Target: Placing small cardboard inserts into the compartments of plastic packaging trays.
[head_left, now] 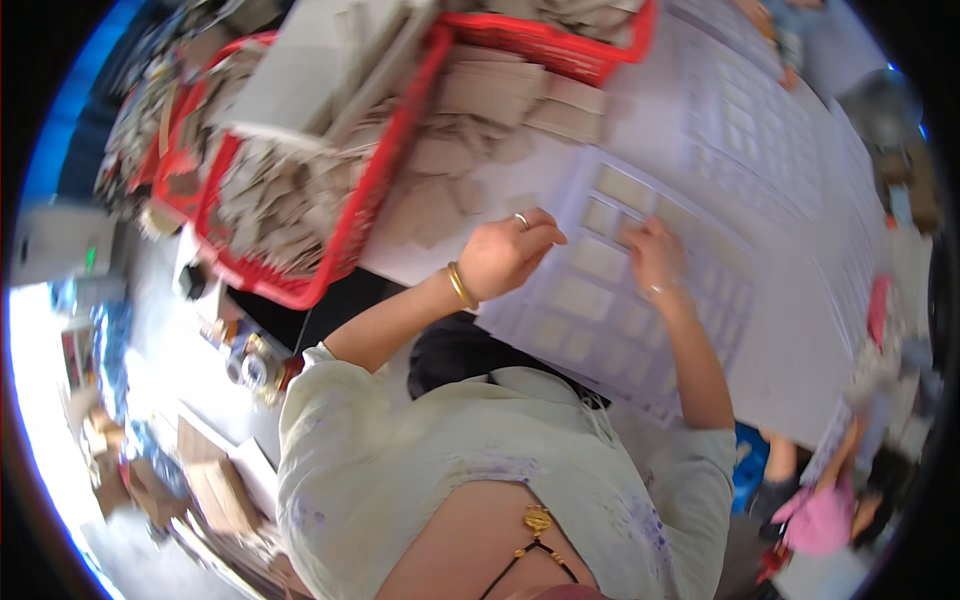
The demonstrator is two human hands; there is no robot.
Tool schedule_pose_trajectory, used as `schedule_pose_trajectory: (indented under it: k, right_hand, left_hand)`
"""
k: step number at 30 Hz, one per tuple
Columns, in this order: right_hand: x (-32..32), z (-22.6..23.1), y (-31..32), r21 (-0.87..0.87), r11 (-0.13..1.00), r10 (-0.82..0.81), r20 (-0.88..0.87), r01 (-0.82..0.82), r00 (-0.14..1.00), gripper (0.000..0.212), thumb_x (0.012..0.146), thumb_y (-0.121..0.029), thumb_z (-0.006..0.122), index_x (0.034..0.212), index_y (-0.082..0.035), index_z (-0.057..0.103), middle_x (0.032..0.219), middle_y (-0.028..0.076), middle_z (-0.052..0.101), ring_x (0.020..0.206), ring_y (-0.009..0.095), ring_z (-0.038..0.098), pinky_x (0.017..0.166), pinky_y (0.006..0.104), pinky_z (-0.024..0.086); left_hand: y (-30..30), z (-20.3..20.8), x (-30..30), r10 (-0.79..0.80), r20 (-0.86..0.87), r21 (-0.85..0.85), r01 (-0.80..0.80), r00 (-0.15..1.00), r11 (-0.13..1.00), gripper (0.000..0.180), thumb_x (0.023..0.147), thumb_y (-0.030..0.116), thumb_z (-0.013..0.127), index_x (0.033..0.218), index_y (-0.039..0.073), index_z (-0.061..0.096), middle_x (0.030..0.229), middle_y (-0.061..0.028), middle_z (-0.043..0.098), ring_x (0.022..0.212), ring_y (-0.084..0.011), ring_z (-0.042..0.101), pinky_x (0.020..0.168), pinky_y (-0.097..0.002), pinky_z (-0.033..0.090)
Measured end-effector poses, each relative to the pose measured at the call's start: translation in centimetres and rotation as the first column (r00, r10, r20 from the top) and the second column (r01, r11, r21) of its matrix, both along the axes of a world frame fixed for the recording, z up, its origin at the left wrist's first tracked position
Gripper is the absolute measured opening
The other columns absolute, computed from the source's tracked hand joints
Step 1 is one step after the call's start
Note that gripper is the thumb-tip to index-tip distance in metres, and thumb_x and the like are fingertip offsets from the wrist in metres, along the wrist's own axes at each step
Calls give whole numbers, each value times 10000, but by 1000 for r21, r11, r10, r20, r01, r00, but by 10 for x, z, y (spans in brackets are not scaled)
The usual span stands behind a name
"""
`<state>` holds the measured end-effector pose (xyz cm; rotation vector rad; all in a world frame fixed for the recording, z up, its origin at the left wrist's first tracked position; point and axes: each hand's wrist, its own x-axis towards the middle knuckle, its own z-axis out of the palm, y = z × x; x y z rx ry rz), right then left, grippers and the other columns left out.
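Note:
A translucent plastic tray (600,334) with rows of rectangular compartments lies in front of me, slightly turned. Flat pale pieces (622,188) fill several of its compartments. By the tray's left edge, my left hand (512,252) has its fingers curled in and pressed together; whatever may be in them is hidden. My right hand (658,258) is over the tray's middle, fingers bent down toward a compartment. Its fingertips look pinched, but blur hides what they hold, if anything. Loose grey-beige card pieces (440,155) lie piled on the table beyond my left hand.
A red plastic basket (345,235) of card pieces stands left, with a pale box (310,75) across it. Another red basket (570,48) is at the back. More compartment trays (760,130) lie at the far right. Other people are at right, one in pink (822,515).

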<state>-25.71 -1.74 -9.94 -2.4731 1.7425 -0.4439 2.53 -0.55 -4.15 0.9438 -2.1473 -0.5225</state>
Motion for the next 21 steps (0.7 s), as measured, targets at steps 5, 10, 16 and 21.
schedule_pose_trajectory:
  k: [5, 10, 16, 21]
  right_hand:
    - [-8, 4, -6, 82, 994, 81, -91, -74, 992, 206, 658, -41, 665, 824, -159, 696, 852, 75, 545, 843, 279, 551, 710, 419, 468]
    - [-8, 3, -16, 182, 981, 99, -186, -65, 977, 204, 683, -54, 673, 863, -139, 716, 908, 82, 548, 893, 271, 550, 755, 400, 476]
    - [-15, -8, -26, 245, 967, 117, -161, -75, 980, 179, 693, -49, 663, 855, -112, 704, 931, 87, 561, 911, 278, 563, 774, 420, 470]
    - [7, 22, -25, 126, 990, 80, -135, -63, 988, 216, 716, -61, 651, 927, -102, 665, 929, 87, 570, 878, 285, 577, 752, 425, 463]
  left_hand:
    - [14, 50, 100, 299, 74, -104, -291, 951, 951, 161, 777, 36, 640, 929, 88, 657, 900, -77, 637, 734, -256, 628, 628, -332, 506]
    - [4, 58, 220, 707, 189, 14, -722, 681, 692, 150, 818, 159, 626, 948, 101, 673, 832, -82, 658, 716, -241, 638, 632, -345, 493]
    - [0, 25, 290, 531, 580, 146, -720, 618, 678, 164, 782, 160, 657, 928, 96, 692, 826, -74, 647, 725, -209, 625, 655, -337, 493]
    - [-5, 7, 275, 394, 665, 104, -600, 635, 793, 314, 704, 203, 694, 994, 95, 639, 921, -90, 640, 923, -304, 603, 802, -413, 479]
